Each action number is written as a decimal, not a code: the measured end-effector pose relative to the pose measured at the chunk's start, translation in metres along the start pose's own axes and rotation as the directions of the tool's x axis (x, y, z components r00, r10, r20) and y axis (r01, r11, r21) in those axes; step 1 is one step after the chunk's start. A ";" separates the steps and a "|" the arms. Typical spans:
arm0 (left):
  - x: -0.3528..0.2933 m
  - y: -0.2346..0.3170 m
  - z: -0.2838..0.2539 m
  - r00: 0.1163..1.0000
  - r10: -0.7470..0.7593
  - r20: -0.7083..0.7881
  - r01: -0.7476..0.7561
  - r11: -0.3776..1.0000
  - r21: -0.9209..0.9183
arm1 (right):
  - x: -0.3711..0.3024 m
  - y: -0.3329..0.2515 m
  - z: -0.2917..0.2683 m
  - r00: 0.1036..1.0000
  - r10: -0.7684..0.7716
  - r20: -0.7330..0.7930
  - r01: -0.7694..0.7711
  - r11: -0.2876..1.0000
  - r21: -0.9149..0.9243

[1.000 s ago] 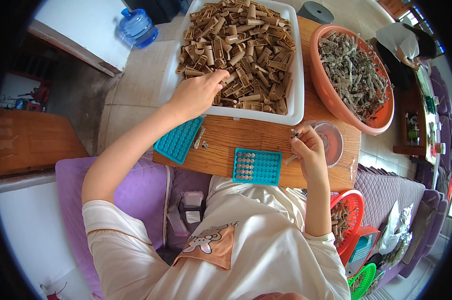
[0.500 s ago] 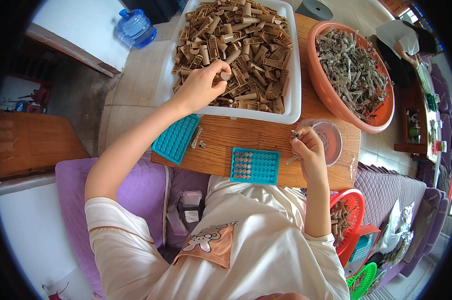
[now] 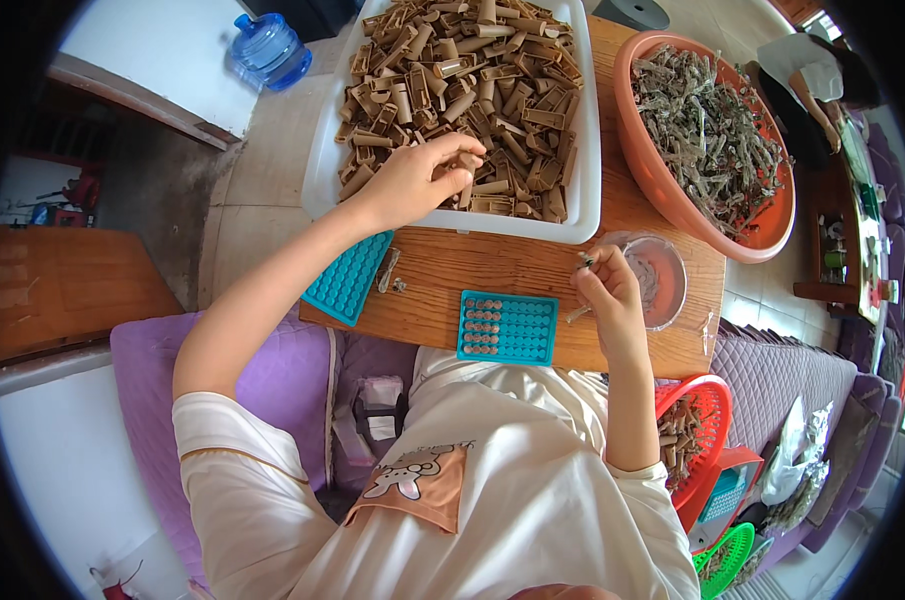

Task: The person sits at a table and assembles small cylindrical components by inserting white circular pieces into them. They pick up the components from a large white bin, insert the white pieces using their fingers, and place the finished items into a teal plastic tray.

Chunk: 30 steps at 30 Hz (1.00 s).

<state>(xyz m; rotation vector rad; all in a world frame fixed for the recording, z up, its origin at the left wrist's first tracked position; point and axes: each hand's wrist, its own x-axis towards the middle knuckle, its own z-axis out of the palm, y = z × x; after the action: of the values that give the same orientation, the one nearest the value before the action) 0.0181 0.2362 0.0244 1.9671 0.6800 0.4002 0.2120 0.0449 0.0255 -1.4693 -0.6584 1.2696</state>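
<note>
My left hand is over the near side of a white tub heaped with brown half-round plastic pieces. Its thumb and fingers are closed on a small brown plastic piece, partly hidden by the fingers. My right hand, beside a small pinkish bowl, pinches a small clear-and-dark part too small to name. Between the hands, nearer me, lies a teal grid tray with round brownish pieces in its left columns. Another teal tray lies below my left forearm.
A large orange basin of clear and dark plastic parts stands at the far right. Loose clear bits lie on the wooden table. Red and green baskets are at my right. Another person is at the upper right.
My left hand has shifted slightly right and down over the tub, still with a brown piece in its fingers. My right hand has barely moved, still pinching its small part.
</note>
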 end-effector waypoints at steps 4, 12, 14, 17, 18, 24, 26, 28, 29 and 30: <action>0.006 0.010 0.009 0.963 -0.268 0.035 0.262 0.895 -0.361 | 0.006 -0.011 0.016 0.993 -0.086 -0.086 0.071 0.984 -0.166; 0.023 0.006 0.013 0.989 -0.111 -0.101 0.133 0.960 0.247 | 0.018 -0.015 0.039 0.967 -0.244 0.071 0.254 0.936 -0.245; 0.025 0.013 0.009 0.993 -0.085 -0.076 0.112 0.876 0.469 | 0.016 -0.012 0.039 0.970 -0.224 0.092 0.240 0.941 -0.241; 0.036 -0.004 0.001 0.954 0.294 -0.056 -0.156 0.647 0.746 | 0.011 -0.002 0.034 0.972 -0.225 0.075 0.236 0.945 -0.227; 0.040 -0.018 -0.005 0.953 0.303 0.031 -0.214 0.597 0.773 | 0.010 0.001 0.030 0.977 -0.205 0.063 0.214 0.948 -0.236; 0.046 -0.019 -0.004 0.980 0.151 0.129 -0.190 0.535 0.823 | 0.006 -0.001 0.018 0.984 -0.166 -0.057 0.135 0.923 -0.360; 0.046 -0.016 -0.005 0.987 0.155 0.038 -0.129 0.636 0.761 | 0.006 -0.001 0.015 0.967 -0.226 -0.114 0.174 0.921 -0.348; 0.042 -0.004 -0.011 0.999 0.020 -0.047 0.015 0.773 0.634 | 0.007 -0.002 0.012 0.958 -0.263 -0.118 0.219 0.930 -0.296; 0.038 0.005 -0.017 0.999 -0.032 -0.042 0.051 0.789 0.612 | 0.007 -0.004 0.012 0.953 -0.280 -0.116 0.242 0.933 -0.266; 0.033 0.015 -0.024 0.996 -0.084 -0.036 0.089 0.802 0.591 | 0.006 -0.006 0.012 0.958 -0.267 -0.105 0.234 0.939 -0.250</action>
<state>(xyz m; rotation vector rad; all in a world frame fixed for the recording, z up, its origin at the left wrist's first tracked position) 0.0357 0.2674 0.0485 2.5116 0.9849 0.1395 0.2039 0.0560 0.0297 -1.5906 -0.8972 0.9077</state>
